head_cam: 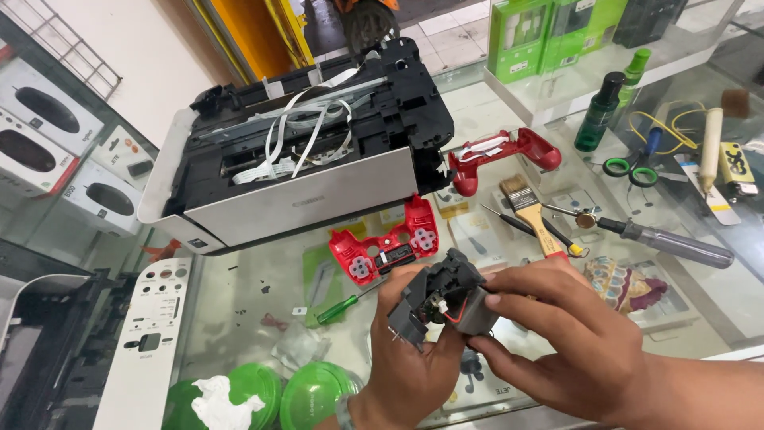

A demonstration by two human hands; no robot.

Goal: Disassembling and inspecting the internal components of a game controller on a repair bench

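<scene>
The left hand [414,358] and right hand [557,342] are both clamped on a small black motor assembly [446,306], held above the near edge of the glass counter [239,310]. Its thin red wire looks easy to snag or tear under the fingers. A slip would likely drop it onto the red controller shell [386,247] or the green screwdriver [342,306].

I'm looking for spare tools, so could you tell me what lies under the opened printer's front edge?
Under the printer is the glass counter; a red controller shell lies just beside it. Anything beneath its body is covered.
</scene>
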